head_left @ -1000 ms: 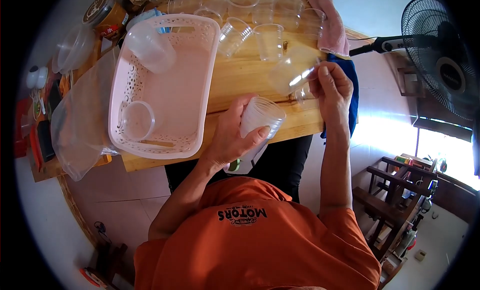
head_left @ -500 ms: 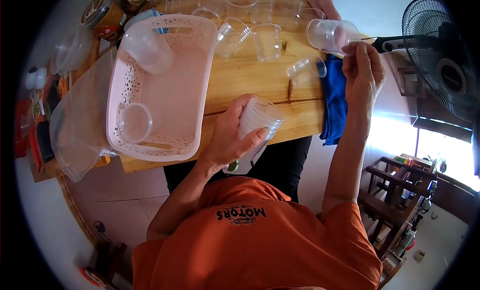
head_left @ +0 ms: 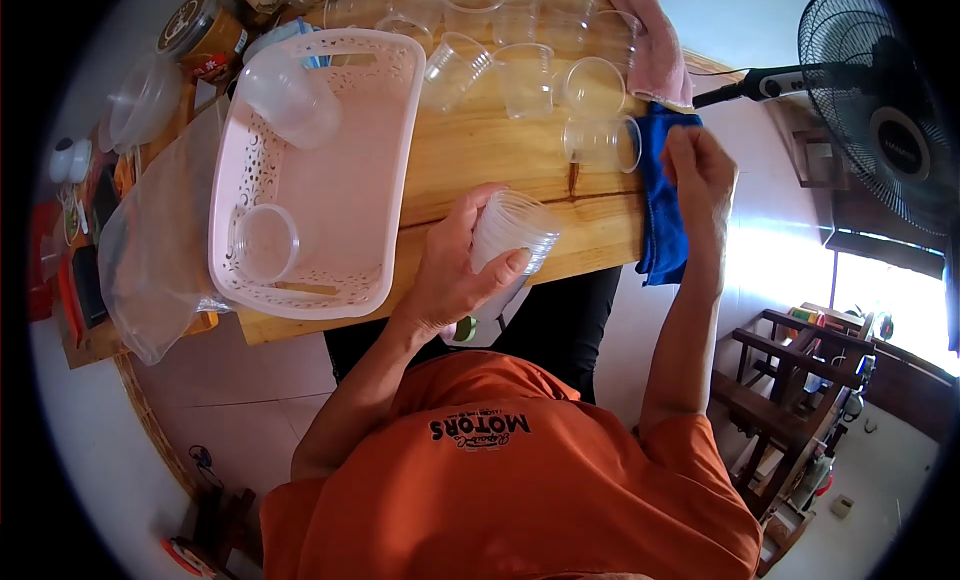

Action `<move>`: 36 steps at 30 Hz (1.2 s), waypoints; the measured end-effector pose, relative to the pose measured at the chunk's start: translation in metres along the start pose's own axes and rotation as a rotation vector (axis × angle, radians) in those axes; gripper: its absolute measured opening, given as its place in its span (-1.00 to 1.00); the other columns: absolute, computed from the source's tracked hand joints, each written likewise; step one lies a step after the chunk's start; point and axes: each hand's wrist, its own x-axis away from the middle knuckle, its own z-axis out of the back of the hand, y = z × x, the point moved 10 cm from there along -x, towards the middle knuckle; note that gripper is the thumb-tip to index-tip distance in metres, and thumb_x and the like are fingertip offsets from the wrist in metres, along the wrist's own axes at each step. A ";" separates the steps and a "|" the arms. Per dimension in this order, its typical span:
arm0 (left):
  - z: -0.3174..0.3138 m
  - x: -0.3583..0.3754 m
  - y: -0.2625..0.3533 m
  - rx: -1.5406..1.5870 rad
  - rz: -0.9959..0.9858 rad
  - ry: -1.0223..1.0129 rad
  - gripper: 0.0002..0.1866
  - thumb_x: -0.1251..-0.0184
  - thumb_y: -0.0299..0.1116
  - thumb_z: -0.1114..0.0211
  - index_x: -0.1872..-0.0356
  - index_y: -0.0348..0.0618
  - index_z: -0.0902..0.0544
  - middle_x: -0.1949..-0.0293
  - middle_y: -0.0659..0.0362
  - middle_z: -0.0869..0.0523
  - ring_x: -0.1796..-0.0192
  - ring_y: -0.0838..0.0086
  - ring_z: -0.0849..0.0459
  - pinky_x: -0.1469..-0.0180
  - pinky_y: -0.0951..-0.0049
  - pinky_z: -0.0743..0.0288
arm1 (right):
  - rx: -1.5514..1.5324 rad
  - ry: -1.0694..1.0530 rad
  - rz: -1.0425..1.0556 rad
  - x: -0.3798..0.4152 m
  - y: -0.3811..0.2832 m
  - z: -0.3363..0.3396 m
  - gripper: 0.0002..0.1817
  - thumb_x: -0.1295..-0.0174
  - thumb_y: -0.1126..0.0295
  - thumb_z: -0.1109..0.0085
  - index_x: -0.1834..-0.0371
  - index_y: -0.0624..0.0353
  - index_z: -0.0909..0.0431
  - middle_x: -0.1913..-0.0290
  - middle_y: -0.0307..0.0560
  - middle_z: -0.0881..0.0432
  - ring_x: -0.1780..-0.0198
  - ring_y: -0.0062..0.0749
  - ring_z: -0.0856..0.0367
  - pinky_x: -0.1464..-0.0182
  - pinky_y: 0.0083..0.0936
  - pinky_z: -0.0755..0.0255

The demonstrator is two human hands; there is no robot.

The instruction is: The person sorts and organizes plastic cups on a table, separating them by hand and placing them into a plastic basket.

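My left hand [head_left: 462, 265] is wrapped round a stack of nested clear plastic cups [head_left: 515, 230], mouths up, above the table's front edge. My right hand [head_left: 703, 168] has its fingers curled in, with nothing visible in them, over the blue cloth [head_left: 668, 200]; contact with the cloth cannot be made out. Left of that hand, one clear plastic cup [head_left: 595, 143] lies on its side, its mouth facing right. Just behind it is another single cup [head_left: 593, 87].
A pink basket [head_left: 395, 180] on the wooden table [head_left: 450, 180] holds clear cups. Several more cups [head_left: 525, 80] crowd the far side beside a pink cloth [head_left: 655, 40]. A plastic bag [head_left: 160, 240] hangs at the left; a black fan [head_left: 890, 130] stands at the right.
My right hand has let go of a clear cup, now on the table behind the lying one, and has drawn back slightly. The lying cup has turned a little. The left hand still holds the stack.
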 end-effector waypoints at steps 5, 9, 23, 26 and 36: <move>0.001 0.001 -0.004 -0.015 -0.001 0.011 -0.12 -0.24 0.10 -0.40 -0.32 -0.46 -0.31 -0.03 -0.13 -0.66 -0.08 0.27 -0.67 -0.18 0.31 -0.52 | 0.069 -0.392 -0.132 0.038 0.014 -0.043 -0.77 -0.41 0.30 -0.20 0.04 0.25 -0.64 0.37 -0.14 -0.60 0.33 -0.57 -0.56 0.24 -0.57 -0.47; 0.001 0.001 -0.003 -0.006 0.022 0.015 -0.11 -0.23 0.09 -0.41 -0.34 -0.45 -0.30 -0.05 -0.14 -0.65 -0.10 0.27 -0.66 -0.19 0.31 -0.51 | 0.090 -0.387 0.067 0.022 -0.006 -0.059 -0.73 -0.39 0.41 -0.19 -0.08 0.28 -0.59 0.09 -0.06 -0.61 0.13 -0.37 -0.65 0.15 -0.51 -0.52; 0.001 0.001 -0.006 -0.011 0.032 0.030 -0.15 -0.24 0.05 -0.42 -0.32 -0.42 -0.33 -0.06 -0.10 -0.65 -0.09 0.29 -0.64 -0.19 0.32 -0.49 | -0.052 -0.298 0.019 0.036 -0.005 -0.054 -0.77 -0.39 0.43 -0.20 -0.04 0.27 -0.61 0.16 -0.12 -0.67 0.19 -0.51 -0.63 0.17 -0.61 -0.51; 0.001 0.001 0.000 0.016 0.013 0.028 -0.20 -0.25 0.03 -0.42 -0.30 -0.40 -0.37 -0.01 -0.06 -0.66 -0.06 0.33 -0.64 -0.16 0.34 -0.50 | -0.228 -0.412 0.026 0.051 -0.035 -0.067 -0.85 -0.40 0.41 -0.19 0.10 0.24 -0.66 0.24 -0.16 -0.68 0.30 -0.58 -0.58 0.25 -0.61 -0.47; -0.001 0.000 0.002 0.128 0.031 0.029 -0.32 -0.24 -0.10 -0.46 -0.23 -0.36 -0.43 0.03 0.05 -0.67 0.01 0.47 -0.63 -0.07 0.43 -0.54 | -0.258 -0.708 0.317 0.072 -0.086 -0.106 -0.90 -0.29 0.45 -0.32 0.27 0.27 -0.70 0.33 -0.10 -0.65 0.38 -0.48 -0.57 0.35 -0.59 -0.45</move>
